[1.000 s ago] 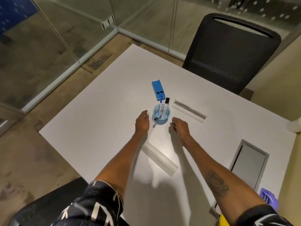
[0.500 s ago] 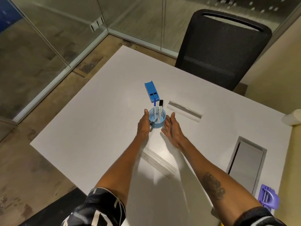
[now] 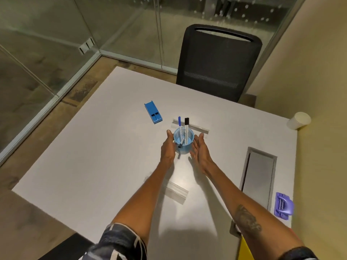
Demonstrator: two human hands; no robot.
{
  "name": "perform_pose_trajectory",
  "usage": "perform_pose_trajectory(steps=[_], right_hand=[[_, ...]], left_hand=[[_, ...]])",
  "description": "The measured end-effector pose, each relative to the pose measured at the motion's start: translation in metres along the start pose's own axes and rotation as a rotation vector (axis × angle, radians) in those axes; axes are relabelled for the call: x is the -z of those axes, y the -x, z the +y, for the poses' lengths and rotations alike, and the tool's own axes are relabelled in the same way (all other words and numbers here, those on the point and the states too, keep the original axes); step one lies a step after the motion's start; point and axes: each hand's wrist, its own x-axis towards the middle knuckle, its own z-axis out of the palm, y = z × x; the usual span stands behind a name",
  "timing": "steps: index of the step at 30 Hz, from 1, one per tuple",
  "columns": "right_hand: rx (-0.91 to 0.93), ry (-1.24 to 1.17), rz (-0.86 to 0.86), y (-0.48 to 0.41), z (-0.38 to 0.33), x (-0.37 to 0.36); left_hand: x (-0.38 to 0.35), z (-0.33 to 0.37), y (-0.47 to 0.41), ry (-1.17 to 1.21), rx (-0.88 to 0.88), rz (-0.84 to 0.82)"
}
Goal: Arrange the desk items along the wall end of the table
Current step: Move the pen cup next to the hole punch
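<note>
A light blue cup (image 3: 185,148) holding a blue pen (image 3: 179,123), a black pen (image 3: 186,123) and a third pen stands mid-table. My left hand (image 3: 168,149) presses its left side and my right hand (image 3: 200,151) its right side, fingers straight, so the cup is clasped between both palms. A blue box (image 3: 153,112) lies up and to the left of the cup. One clear ruler (image 3: 200,130) lies just behind the cup, another (image 3: 177,191) under my forearms. A purple hole punch (image 3: 283,206) and a white cylinder (image 3: 298,121) sit at the table's wall end.
The white table (image 3: 93,156) meets a yellow wall (image 3: 319,72) on the right. A grey cable hatch (image 3: 259,177) is set into the table near that wall. A black mesh chair (image 3: 217,62) stands at the far edge. Glass walls (image 3: 47,44) run behind and to the left.
Both hands closed in on the blue cup from either side and clasped it. The cup has shifted right, away from the blue box and up against the far clear ruler.
</note>
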Motion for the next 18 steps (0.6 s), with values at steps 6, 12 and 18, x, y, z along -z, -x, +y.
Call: perform_pose_trajectory(steps=[6,12,18], right_hand=[[0.091,-0.003,0.074,0.028,-0.009,0.053],[0.105,-0.010,0.213,0.058,-0.010,0.108],[0.167,-0.081,0.392,0.075,-0.007,0.167]], left_hand=[[-0.055,-0.007,0.025,-0.050,-0.004,-0.132],[-0.112,-0.015,0.048,-0.132,-0.035,-0.273],[-0.172,-0.029,0.063,-0.173,-0.010,-0.410]])
